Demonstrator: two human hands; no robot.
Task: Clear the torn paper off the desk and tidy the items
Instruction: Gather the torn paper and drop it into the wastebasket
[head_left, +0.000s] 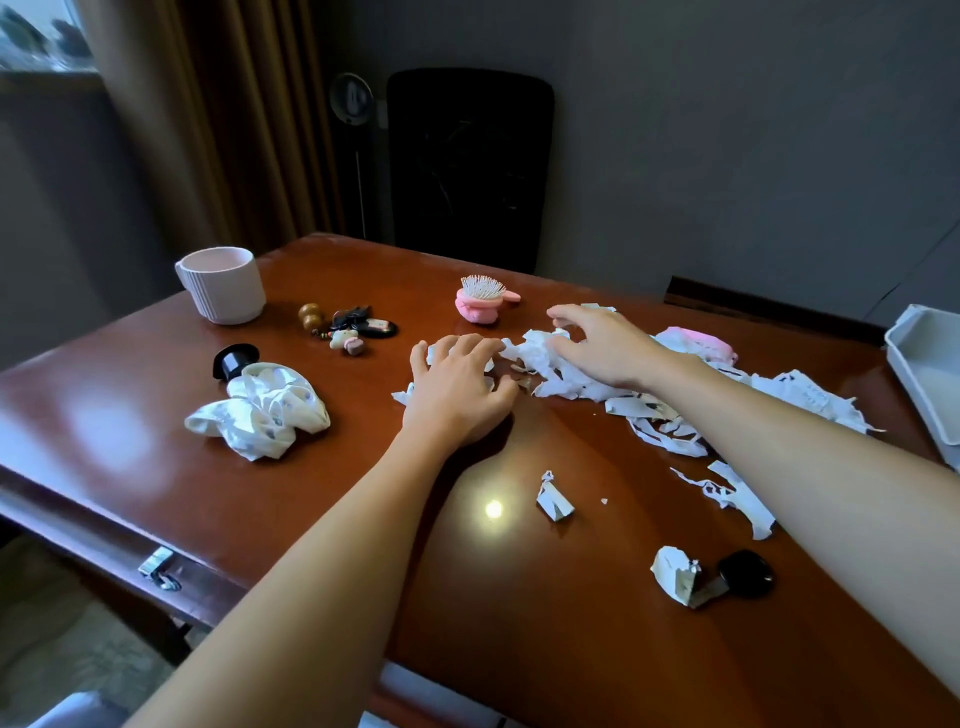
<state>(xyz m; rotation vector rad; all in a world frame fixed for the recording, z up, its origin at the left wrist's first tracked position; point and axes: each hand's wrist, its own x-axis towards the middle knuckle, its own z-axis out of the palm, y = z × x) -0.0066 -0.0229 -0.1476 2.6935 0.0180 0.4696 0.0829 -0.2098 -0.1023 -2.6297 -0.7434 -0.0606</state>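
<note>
While both hands sit on the torn paper (561, 387), the grips differ. Left hand (457, 387): palm down, fingers spread and lightly bent, pressing a few scraps flat on the desk (519, 623). Its grip is slack and holds nothing. Right hand (597, 343): fingers and thumb clawed into the crumpled top of the heap, grip closed on paper.

The heap starts between the hands and trails off toward 4 o'clock as loose strips under the right forearm. A pink item (701, 340) lies at 3 o'clock of the right hand, partly buried in paper, can't tell what it is. Stray folded scrap (555, 501) sits at 6 o'clock of the hands, apart from the heap. Crumpled scrap (672, 574) lies further toward 5 o'clock, just beside a black key fob (745, 574).

Rest of desk, from the left hand:
- pink hairbrush (483, 301) at 12, bristles up
- key bunch with charms (358, 325) at 10
- ribbed mug (222, 286) further out at 10, upright
- white cloth (262, 410) at 9, a small black cap (235, 360) touching its far edge

White tray (924, 364) at the 3 o'clock desk edge. Dark chair (467, 166) behind the desk at 12.
</note>
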